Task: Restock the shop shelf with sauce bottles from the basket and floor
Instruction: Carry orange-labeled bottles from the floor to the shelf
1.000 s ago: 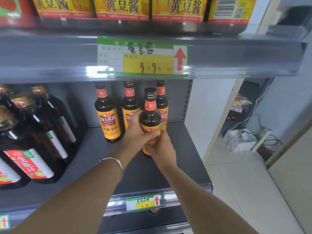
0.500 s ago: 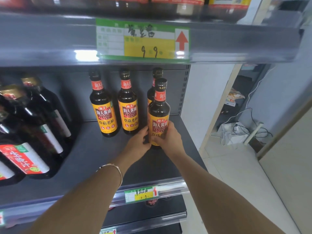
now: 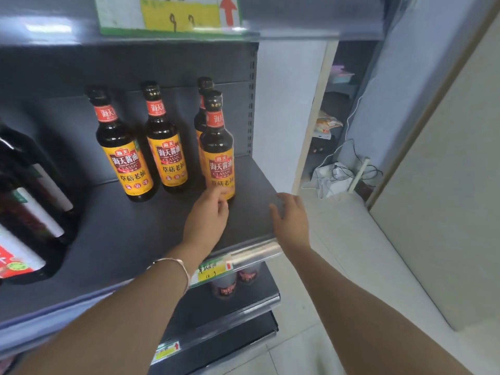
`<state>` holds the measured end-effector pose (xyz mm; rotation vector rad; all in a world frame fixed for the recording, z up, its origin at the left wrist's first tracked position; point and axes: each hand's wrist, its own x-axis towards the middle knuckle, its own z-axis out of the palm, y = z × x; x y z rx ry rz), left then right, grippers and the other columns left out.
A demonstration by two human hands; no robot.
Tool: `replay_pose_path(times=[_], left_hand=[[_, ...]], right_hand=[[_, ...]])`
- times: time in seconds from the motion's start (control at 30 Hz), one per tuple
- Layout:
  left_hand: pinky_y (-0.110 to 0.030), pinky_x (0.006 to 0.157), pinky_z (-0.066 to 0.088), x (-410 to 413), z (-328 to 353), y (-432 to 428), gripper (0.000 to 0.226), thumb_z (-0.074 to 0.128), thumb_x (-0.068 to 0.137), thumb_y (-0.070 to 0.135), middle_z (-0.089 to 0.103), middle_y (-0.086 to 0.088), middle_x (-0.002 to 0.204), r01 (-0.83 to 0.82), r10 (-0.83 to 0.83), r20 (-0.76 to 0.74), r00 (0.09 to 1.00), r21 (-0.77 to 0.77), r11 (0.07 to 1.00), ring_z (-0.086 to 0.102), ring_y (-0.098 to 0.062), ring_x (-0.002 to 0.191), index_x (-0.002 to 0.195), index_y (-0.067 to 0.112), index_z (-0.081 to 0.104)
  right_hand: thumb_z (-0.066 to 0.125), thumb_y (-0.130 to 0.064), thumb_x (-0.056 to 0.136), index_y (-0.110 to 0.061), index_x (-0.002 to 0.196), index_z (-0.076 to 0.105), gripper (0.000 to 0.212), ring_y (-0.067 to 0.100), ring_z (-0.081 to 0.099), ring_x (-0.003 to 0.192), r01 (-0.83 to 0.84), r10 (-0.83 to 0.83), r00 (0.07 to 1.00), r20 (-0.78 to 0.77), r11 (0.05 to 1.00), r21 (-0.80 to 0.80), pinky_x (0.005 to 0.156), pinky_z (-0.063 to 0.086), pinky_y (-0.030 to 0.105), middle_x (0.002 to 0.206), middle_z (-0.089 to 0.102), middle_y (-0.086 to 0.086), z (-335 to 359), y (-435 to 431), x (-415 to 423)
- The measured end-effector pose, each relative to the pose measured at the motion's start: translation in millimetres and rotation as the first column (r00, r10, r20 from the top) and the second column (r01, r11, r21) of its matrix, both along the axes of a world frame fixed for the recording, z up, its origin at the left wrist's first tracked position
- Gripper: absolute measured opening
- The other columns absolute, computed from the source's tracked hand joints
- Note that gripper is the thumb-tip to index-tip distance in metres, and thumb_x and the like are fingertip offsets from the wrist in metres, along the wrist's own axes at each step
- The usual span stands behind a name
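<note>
Dark grey, the shelf [image 3: 116, 234] carries four upright sauce bottles [image 3: 165, 142] toward its back right corner. The front bottle [image 3: 219, 158] stands nearest the right edge, just before the rear bottle [image 3: 201, 115]. The left hand [image 3: 207, 220] is at its foot, fingers loosely bent and together; whether they touch is blurred. The right hand [image 3: 290, 220] hovers over the front right corner, fingers spread, holding nothing.

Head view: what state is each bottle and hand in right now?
Front bottle: upright on the shelf, capped.
Rear bottle: upright behind it, capped.
Left bottle: upright, capped.
Middle bottle: upright, capped.
Left hand: relaxed, fingertips at front bottle's base.
Right hand: open, empty, over shelf's right edge.
</note>
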<state>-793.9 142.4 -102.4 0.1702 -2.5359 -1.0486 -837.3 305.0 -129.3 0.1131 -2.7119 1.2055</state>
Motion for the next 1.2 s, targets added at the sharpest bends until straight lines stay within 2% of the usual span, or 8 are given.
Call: replay_pose_path(times=[0.1, 0.2, 0.4, 0.53, 0.7, 0.83, 1.03, 1.2], left_hand=[[-0.039, 0.082, 0.049, 4.8, -2.3, 52.0, 0.028, 0.046, 0.089, 0.006, 0.06, -0.007, 0.105, 0.196, -0.197, -0.056, 0.979, -0.022, 0.98, 0.057, -0.024, 0.094, 0.112, 0.015, 0.057], [-0.034, 0.079, 0.048, 7.3, -13.1, 118.3, 0.026, 0.044, 0.09, 0.01, 0.059, 0.001, 0.097, 0.34, -0.339, -0.039, 0.94, 0.011, 0.94, 0.056, -0.019, 0.089, 0.11, 0.023, 0.056], [-0.027, 0.071, 0.044, 35.3, -95.2, 259.1, 0.024, 0.041, 0.094, 0.02, 0.059, 0.008, 0.093, 0.616, -0.573, 0.282, 0.77, -0.091, 0.783, 0.057, -0.014, 0.085, 0.114, 0.029, 0.05], [-0.03, 0.072, 0.041, 66.4, -176.4, 334.6, 0.031, 0.038, 0.092, 0.02, 0.064, 0.002, 0.109, 0.709, -0.562, 0.454, 0.692, -0.277, 0.649, 0.057, -0.023, 0.098, 0.119, 0.029, 0.049], [-0.034, 0.075, 0.046, 115.1, -281.8, 395.6, 0.03, 0.04, 0.09, 0.015, 0.065, -0.001, 0.108, 0.771, -0.544, 0.572, 0.614, -0.285, 0.57, 0.06, -0.028, 0.096, 0.115, 0.025, 0.052], [-0.032, 0.067, 0.043, 143.7, -375.9, 404.7, 0.024, 0.041, 0.088, 0.012, 0.066, -0.001, 0.1, 0.826, -0.521, 0.664, 0.537, -0.288, 0.485, 0.06, -0.027, 0.089, 0.106, 0.021, 0.054], [-0.035, 0.073, 0.044, 153.6, -510.0, 392.7, 0.023, 0.045, 0.089, 0.02, 0.064, -0.002, 0.104, 0.837, -0.481, 0.706, 0.519, -0.307, 0.453, 0.059, -0.028, 0.094, 0.111, 0.021, 0.053], [-0.038, 0.079, 0.045, 155.9, -595.7, 382.9, 0.048, 0.058, 0.082, 0.045, 0.056, -0.004, 0.116, 0.852, -0.463, 0.734, 0.496, -0.308, 0.423, 0.054, -0.029, 0.103, 0.122, 0.021, 0.045]], right_hand=[[0.049, -0.022, 0.094, -0.012, 0.122, 0.057, 0.031, 0.03, 0.047, 0.115, 0.156, -0.151, 0.983, -0.103, 0.987, 0.041, 0.1, 0.034, 0.036, 0.127, 0.052, 0.011, -6.7, 44.9, 20.0], [0.048, -0.021, 0.094, -0.013, 0.123, 0.056, 0.031, 0.029, 0.044, 0.117, 0.24, -0.238, 0.97, -0.041, 0.969, 0.063, 0.099, 0.034, 0.034, 0.128, 0.05, 0.01, -24.1, 105.7, 42.1], [0.047, -0.02, 0.094, -0.015, 0.126, 0.052, 0.032, 0.028, 0.042, 0.119, 0.336, -0.361, 0.914, 0.185, 0.929, 0.155, 0.083, 0.029, 0.024, 0.133, 0.044, 0.006, -94.0, 255.8, 108.6], [0.047, -0.02, 0.093, -0.016, 0.129, 0.05, 0.036, 0.028, 0.041, 0.121, 0.341, -0.426, 0.848, 0.314, 0.893, 0.292, 0.095, 0.035, 0.03, 0.136, 0.043, 0.007, -157.6, 355.3, 159.3], [0.045, -0.022, 0.094, -0.019, 0.13, 0.048, 0.037, 0.027, 0.04, 0.121, 0.328, -0.487, 0.736, 0.47, 0.864, 0.381, 0.091, 0.041, 0.034, 0.137, 0.041, 0.005, -259.2, 424.1, 222.0], [0.044, -0.019, 0.092, -0.017, 0.131, 0.048, 0.039, 0.029, 0.04, 0.12, 0.339, -0.483, 0.675, 0.558, 0.875, 0.347, 0.096, 0.04, 0.036, 0.136, 0.042, 0.007, -349.1, 434.1, 254.9], [0.048, -0.019, 0.093, -0.013, 0.133, 0.045, 0.04, 0.028, 0.039, 0.126, 0.369, -0.475, 0.637, 0.607, 0.879, 0.302, 0.097, 0.038, 0.037, 0.137, 0.042, 0.009, -490.5, 421.3, 271.8], [0.06, -0.025, 0.086, -0.015, 0.14, 0.033, 0.061, 0.033, 0.039, 0.127, 0.417, -0.464, 0.602, 0.65, 0.877, 0.24, 0.103, 0.037, 0.042, 0.138, 0.041, 0.011, -584.6, 412.9, 265.6]])
